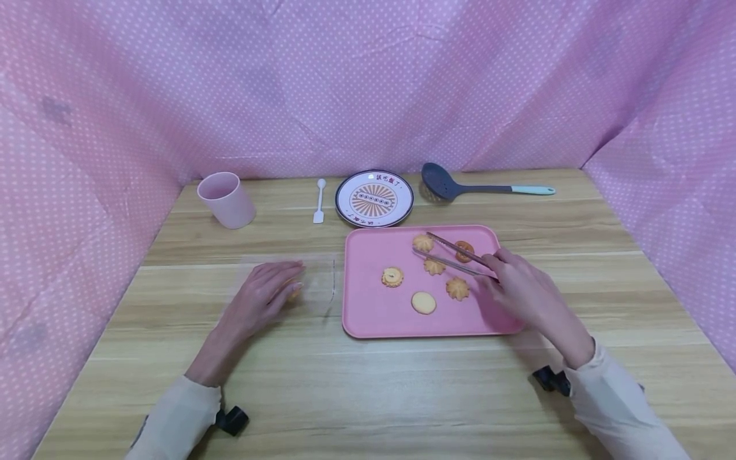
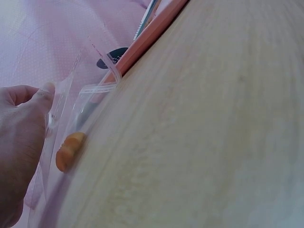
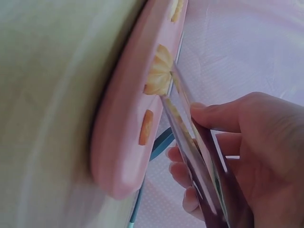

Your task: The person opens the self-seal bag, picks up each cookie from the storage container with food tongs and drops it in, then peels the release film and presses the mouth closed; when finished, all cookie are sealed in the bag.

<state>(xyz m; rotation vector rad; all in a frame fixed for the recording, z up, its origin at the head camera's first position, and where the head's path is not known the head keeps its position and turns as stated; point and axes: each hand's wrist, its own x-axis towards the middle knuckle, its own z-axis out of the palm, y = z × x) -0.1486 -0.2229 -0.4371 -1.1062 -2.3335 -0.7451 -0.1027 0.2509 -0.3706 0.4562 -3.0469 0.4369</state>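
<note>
My left hand (image 1: 261, 297) pinches the upper layer of a clear plastic bag (image 1: 319, 281) lying left of the pink tray (image 1: 363, 313). Inside the bag sit golden cookies (image 2: 71, 151), partly hidden by the hand in the head view. Over the tray, my right hand (image 1: 523, 287) holds metal tongs (image 1: 473, 257), thumb on one arm and fingers on the other. The tong tips are apart, near two flower-shaped cookies (image 1: 423, 243) at the tray's back; whether they touch one I cannot tell. A brown pretzel-like cookie (image 1: 464, 252) lies partly behind the tongs.
More cookies lie on the tray: a round pale one (image 1: 423, 303), a ridged one (image 1: 392, 276) and another flower-shaped one (image 1: 457, 289). Along the back stand a pink cup (image 1: 229, 203), a small white spoon (image 1: 319, 201), a patterned plate (image 1: 351, 203) and a dark slotted spoon (image 1: 441, 182).
</note>
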